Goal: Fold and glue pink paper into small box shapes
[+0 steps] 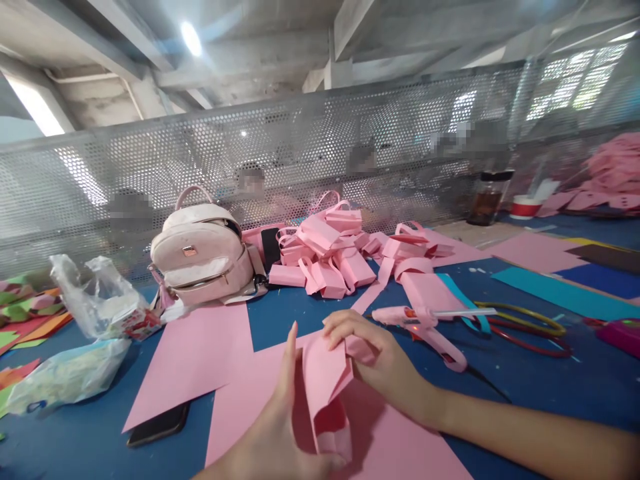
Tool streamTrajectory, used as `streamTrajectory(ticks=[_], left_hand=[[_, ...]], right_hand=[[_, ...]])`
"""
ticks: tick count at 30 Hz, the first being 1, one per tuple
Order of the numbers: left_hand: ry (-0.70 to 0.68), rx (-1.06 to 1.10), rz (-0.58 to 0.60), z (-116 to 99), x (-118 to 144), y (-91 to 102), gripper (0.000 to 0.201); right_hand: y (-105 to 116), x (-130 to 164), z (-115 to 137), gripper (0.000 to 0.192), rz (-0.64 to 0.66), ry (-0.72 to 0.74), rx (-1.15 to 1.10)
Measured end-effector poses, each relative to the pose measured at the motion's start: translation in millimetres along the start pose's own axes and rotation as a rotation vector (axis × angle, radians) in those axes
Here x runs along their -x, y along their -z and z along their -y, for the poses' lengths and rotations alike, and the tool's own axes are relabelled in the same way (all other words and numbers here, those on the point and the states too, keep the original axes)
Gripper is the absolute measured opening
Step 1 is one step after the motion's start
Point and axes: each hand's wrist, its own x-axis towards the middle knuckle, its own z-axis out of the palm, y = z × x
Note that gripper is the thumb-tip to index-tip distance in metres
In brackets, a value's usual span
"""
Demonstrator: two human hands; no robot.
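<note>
Holding a folded pink paper piece [324,387] low in view, both our hands are partly cut off: the left hand [280,433] runs out at the bottom edge, and the right forearm leaves at the right edge. Left hand grip: thumb and palm pressed against the paper's lower left side, fingers hidden behind it. Right hand [380,360] grip: fingertips curled over and pinching the paper's upper edge. The piece looks like a half-formed small bag, creased, open at the lower end, plain pink; it sits just above flat pink sheets [200,360] on the blue table [550,393].

A dark phone [159,425] peeks out from under one sheet, mostly covered. A pink glue gun [425,323] lies just right of our right hand. Beyond it a heap of finished pink paper bags [330,257], beside a pale backpack [205,257]. People behind the perforated metal screen [150,167] are hard to make out. Print on the clear plastic bag [100,300] is too blurred to read.
</note>
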Motion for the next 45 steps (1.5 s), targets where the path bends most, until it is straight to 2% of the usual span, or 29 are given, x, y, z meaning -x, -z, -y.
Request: streamTrajectory(ticks=[4, 7, 11, 16, 20, 23, 26, 31, 35, 41, 45], left_hand=[[0.074, -0.064, 0.039, -2.2, 1.1, 9.3, 0.146], [0.135, -0.082, 0.071, -1.6, 3.8, 13.8, 0.136], [0.091, -0.204, 0.071, 5.1, 8.4, 18.8, 0.128], [0.042, -0.272, 0.089, 12.4, 12.8, 23.6, 0.121], [-0.046, -0.319, 0.089, 12.4, 13.7, 25.3, 0.102], [-0.061, -0.347, 0.070, 12.3, 12.8, 25.6, 0.093], [-0.080, -0.384, 0.061, 14.9, 12.2, 26.6, 0.092], [-0.200, -0.437, 0.076, 17.6, 13.1, 28.8, 0.088], [-0.207, -0.466, 0.087, 15.7, 13.3, 29.1, 0.085], [-0.299, -0.627, 0.084, 14.7, 12.7, 32.3, 0.094], [-0.300, -0.589, 0.081, 10.6, 12.5, 32.6, 0.082]], right_hand=[[7.4, 0.4, 6.3, 0.026, 0.150, 0.268, 0.134], [11.1, 3.6, 7.1, 0.021, 0.239, 0.372, 0.205], [12.4, 10.0, 2.9, 0.018, 0.309, 0.457, 0.268], [10.9, 13.5, -0.3, 0.019, 0.393, 0.456, 0.309], [9.9, 12.8, -1.6, 0.020, 0.440, 0.458, 0.301], [9.6, 14.1, -3.5, 0.019, 0.460, 0.434, 0.319], [9.1, 17.4, -6.5, 0.019, 0.470, 0.396, 0.373], [7.4, 19.8, -10.5, 0.018, 0.476, 0.385, 0.380], [6.2, 19.3, -11.9, 0.020, 0.473, 0.387, 0.390], [5.2, 20.8, -13.3, 0.021, 0.461, 0.390, 0.454], [5.2, 21.0, -13.1, 0.022, 0.428, 0.400, 0.480]])
